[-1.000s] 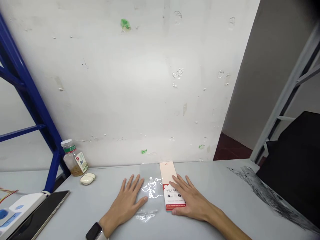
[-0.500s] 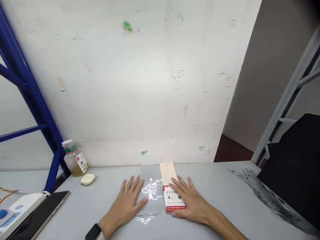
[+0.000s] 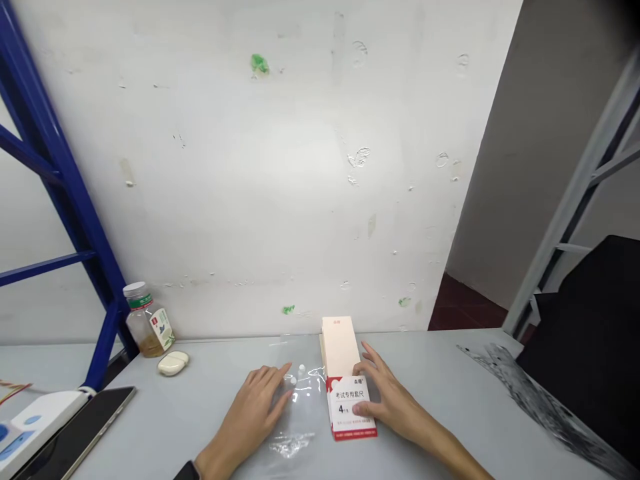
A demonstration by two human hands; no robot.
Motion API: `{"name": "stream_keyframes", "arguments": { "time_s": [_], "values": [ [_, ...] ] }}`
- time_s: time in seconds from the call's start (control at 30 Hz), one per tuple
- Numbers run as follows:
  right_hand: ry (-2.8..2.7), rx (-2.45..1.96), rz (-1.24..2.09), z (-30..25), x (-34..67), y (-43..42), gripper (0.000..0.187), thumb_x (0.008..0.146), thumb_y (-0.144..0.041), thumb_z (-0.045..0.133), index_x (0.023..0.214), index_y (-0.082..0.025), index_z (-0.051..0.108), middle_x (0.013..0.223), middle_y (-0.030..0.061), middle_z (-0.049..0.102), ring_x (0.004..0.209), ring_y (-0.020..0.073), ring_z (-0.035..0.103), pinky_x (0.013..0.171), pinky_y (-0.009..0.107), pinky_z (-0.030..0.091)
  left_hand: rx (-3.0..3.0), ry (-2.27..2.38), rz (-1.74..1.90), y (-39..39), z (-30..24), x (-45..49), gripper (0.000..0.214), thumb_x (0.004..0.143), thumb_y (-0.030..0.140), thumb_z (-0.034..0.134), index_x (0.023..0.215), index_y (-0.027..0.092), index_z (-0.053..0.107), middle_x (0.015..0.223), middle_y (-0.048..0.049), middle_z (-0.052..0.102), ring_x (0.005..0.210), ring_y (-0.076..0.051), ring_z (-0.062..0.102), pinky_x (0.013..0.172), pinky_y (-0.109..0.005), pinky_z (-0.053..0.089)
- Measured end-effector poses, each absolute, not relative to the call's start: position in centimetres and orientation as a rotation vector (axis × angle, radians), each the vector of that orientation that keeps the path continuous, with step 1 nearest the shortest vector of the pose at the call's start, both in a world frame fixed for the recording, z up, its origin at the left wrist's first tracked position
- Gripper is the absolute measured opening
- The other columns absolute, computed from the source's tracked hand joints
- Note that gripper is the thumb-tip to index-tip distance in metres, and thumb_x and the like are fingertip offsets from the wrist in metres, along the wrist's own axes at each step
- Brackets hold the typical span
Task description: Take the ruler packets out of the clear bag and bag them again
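Note:
My right hand point(image 3: 383, 393) grips the right edge of a ruler set packet point(image 3: 347, 417), its thumb on the printed front. The packet's lower part is white and red with Chinese print and a "4"; its long upper part is cream. It looks slightly raised from the table, though its underside is hidden. Left of it lies a clear plastic pouch point(image 3: 303, 413) with a white snap button near the top. My left hand point(image 3: 255, 410) rests at the pouch's left edge, thumb and index finger apart and reaching over it.
On the grey table point(image 3: 210, 373) stand a clear jar point(image 3: 150, 323) with a white lid and a cream oval case point(image 3: 173, 363). A phone point(image 3: 80, 433) lies by a white power strip point(image 3: 43, 427) at the left. Crumpled grey plastic point(image 3: 530, 387) and a black object point(image 3: 595, 333) are at right.
Both hands lay flat with fingers spread. Now the right fingers have closed on the packet and tilted or lifted it a little; the left fingers have drawn together over the pouch's edge.

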State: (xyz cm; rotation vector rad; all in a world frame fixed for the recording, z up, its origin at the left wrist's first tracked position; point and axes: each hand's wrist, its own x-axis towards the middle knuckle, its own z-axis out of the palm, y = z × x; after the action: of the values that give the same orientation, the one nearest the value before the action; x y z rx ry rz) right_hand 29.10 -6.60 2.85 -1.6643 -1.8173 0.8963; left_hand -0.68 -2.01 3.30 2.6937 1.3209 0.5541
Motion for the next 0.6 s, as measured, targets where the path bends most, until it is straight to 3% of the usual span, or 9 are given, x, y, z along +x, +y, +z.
{"name": "stream_keyframes", "arguments": {
  "time_s": [0.07,0.13,0.2,0.27,0.33,0.4,0.47,0.53,0.6],
  "values": [
    [-1.73,-1.595,0.885,2.7,29.2,-6.4,0.024,0.077,-0.04,0.062,0.097,-0.028,0.057,0.147,0.0037,0.039,0.126,0.0306,0.047,0.094,0.04,0.046,2.705,1.364,0.531,-2.2,3.3,-0.4,0.034,0.099,0.041,0.039,0.122,0.028,0.059,0.095,-0.0026,0.069,0.091,-0.023,0.062,0.083,-0.039,0.049],
    [-1.662,-1.518,0.918,2.5,29.1,-6.2,0.022,0.082,-0.044,0.057,0.096,-0.027,0.056,0.111,0.0049,0.062,0.1,0.0264,0.06,0.083,0.039,0.049,2.731,1.356,0.501,-2.3,3.2,-0.2,0.029,0.099,0.038,0.038,0.104,0.027,0.065,0.092,-0.0022,0.067,0.087,-0.022,0.061,0.078,-0.037,0.047],
    [-1.553,-1.391,1.014,2.3,29.0,-6.0,0.035,0.086,-0.05,0.054,0.113,-0.028,0.05,0.089,0.0017,0.063,0.084,0.0237,0.063,0.076,0.039,0.05,2.74,1.335,0.476,-2.5,3.0,0.0,0.029,0.1,0.034,0.037,0.092,0.026,0.064,0.093,-0.0022,0.066,0.085,-0.021,0.06,0.075,-0.036,0.046],
    [-1.424,-1.233,1.152,2.1,28.7,-6.1,0.058,0.087,-0.054,0.054,0.135,-0.03,0.032,0.089,0.0007,0.064,0.084,0.0232,0.064,0.075,0.039,0.05,2.739,1.336,0.447,-2.6,2.8,0.2,0.026,0.099,0.032,0.038,0.092,0.025,0.062,0.095,-0.0028,0.065,0.085,-0.022,0.059,0.074,-0.036,0.045],
    [-1.345,-1.118,1.308,2.0,28.3,-6.3,0.073,0.085,-0.053,0.06,0.142,-0.031,0.021,0.088,-0.0009,0.062,0.084,0.022,0.066,0.072,0.036,0.05,2.746,1.353,0.427,-2.5,2.6,0.3,0.022,0.098,0.028,0.04,0.091,0.025,0.061,0.095,-0.0036,0.065,0.086,-0.022,0.059,0.075,-0.037,0.045],
    [-1.327,-1.101,1.438,1.9,28.0,-6.5,0.072,0.079,-0.051,0.068,0.138,-0.03,0.033,0.077,-0.005,0.056,0.071,0.0171,0.063,0.06,0.029,0.047,2.74,1.372,0.45,-2.5,2.3,0.4,0.021,0.097,0.023,0.039,0.09,0.024,0.059,0.098,-0.0037,0.065,0.089,-0.023,0.058,0.078,-0.038,0.045],
    [-1.312,-1.147,1.527,1.8,27.7,-6.7,0.066,0.073,-0.049,0.076,0.129,-0.028,0.047,0.069,-0.0088,0.048,0.052,0.009,0.051,0.046,0.022,0.036,2.697,1.366,0.52,-2.5,1.9,0.5,0.02,0.096,0.02,0.038,0.091,0.025,0.057,0.106,-0.0032,0.064,0.097,-0.023,0.058,0.084,-0.04,0.046],
    [-1.278,-1.211,1.582,1.7,27.5,-6.9,0.067,0.068,-0.048,0.079,0.125,-0.027,0.051,0.067,-0.0103,0.044,0.042,0.0036,0.037,0.039,0.02,0.023,2.627,1.332,0.605,-2.6,1.6,0.6,0.019,0.096,0.02,0.038,0.093,0.026,0.056,0.115,-0.0028,0.062,0.106,-0.023,0.057,0.09,-0.042,0.046],
    [-1.25,-1.262,1.6,1.6,27.4,-6.9,0.07,0.065,-0.047,0.081,0.125,-0.027,0.052,0.068,-0.0104,0.044,0.038,0.0019,0.031,0.037,0.02,0.018,2.567,1.283,0.67,-2.9,1.3,0.8,0.02,0.098,0.022,0.036,0.097,0.027,0.056,0.121,-0.0031,0.061,0.113,-0.024,0.055,0.095,-0.044,0.046]
  ]
}}
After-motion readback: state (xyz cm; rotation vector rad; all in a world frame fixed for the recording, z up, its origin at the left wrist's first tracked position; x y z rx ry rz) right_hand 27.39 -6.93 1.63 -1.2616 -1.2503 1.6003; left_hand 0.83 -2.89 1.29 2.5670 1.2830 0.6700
